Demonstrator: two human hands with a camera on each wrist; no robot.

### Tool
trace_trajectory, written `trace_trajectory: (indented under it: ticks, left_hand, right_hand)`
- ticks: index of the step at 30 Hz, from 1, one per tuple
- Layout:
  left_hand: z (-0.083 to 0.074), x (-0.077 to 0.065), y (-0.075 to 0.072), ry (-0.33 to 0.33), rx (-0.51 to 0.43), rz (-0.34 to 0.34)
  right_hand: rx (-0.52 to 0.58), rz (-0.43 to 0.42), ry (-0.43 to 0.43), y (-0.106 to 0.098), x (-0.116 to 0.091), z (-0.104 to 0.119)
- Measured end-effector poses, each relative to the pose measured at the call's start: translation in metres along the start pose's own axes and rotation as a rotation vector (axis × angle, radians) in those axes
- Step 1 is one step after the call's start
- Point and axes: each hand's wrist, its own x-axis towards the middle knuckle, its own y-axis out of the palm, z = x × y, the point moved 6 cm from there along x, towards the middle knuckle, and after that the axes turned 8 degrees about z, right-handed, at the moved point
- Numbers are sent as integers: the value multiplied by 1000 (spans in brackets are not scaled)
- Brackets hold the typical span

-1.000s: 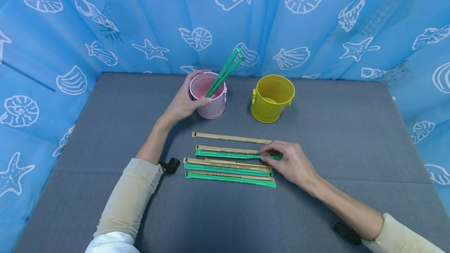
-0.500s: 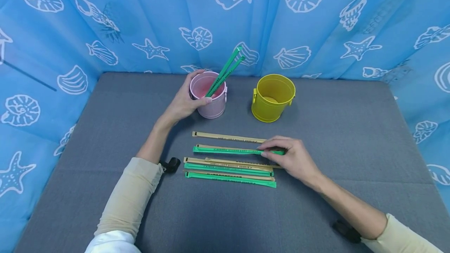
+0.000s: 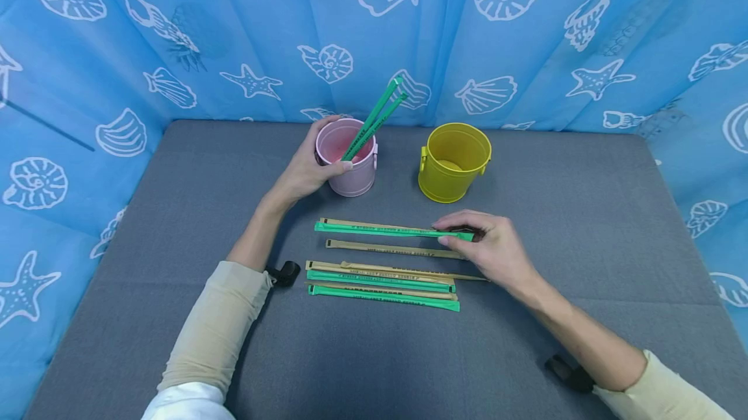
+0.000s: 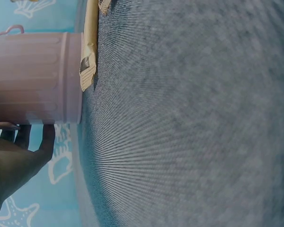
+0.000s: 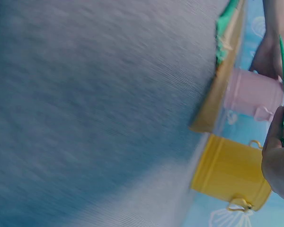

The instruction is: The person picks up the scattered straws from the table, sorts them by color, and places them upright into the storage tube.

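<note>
My left hand (image 3: 304, 167) holds the small pink bucket (image 3: 353, 183), thumb at the near rim and fingers around its left side. Two green wrapped straws (image 3: 374, 120) lean inside that bucket and stick out above its rim. With thumb and fingertips my right hand (image 3: 499, 248) pinches the right end of another green wrapped straw (image 3: 380, 230), lifted above the table. Just behind this straw, a tan wrapped straw (image 3: 339, 220) is partly covered in the head view. A second tan wrapped straw (image 3: 380, 248) lies in front of it.
A yellow bucket (image 3: 445, 180) stands right of the pink one. Several more green and tan wrapped straws (image 3: 380, 280) lie in a loose row nearer me on the grey table (image 3: 374, 361). A blue shell-print curtain (image 3: 263, 30) hangs behind and at both sides.
My right hand has raised the green straw and carried it away from me, off the row and toward the buckets. My left hand stays on the pink bucket.
</note>
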Motion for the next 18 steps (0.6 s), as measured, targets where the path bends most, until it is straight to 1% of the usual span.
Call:
trace_trajectory:
  ticks: [1, 8, 9, 11, 14, 17, 18]
  left_hand:
    - [-1, 0, 0, 1, -10, 3]
    - [-30, -7, 5, 20, -55, 38]
    - [-30, -8, 5, 24, -64, 43]
    - [-26, -7, 5, 30, -77, 47]
    - [-13, -2, 3, 55, -71, 31]
    - [0, 1, 0, 65, -54, 15]
    - [1, 1, 0, 67, -47, 13]
  right_hand:
    - [7, -9, -8, -2, 1, 2]
    - [-7, -117, -73, -20, 5, 20]
    - [-4, -126, -78, -22, 5, 21]
    - [18, -138, -87, -26, 7, 21]
    - [51, -140, -97, -29, 10, 23]
    - [67, -138, -110, -31, 12, 39]
    - [71, -135, -117, -31, 12, 44]
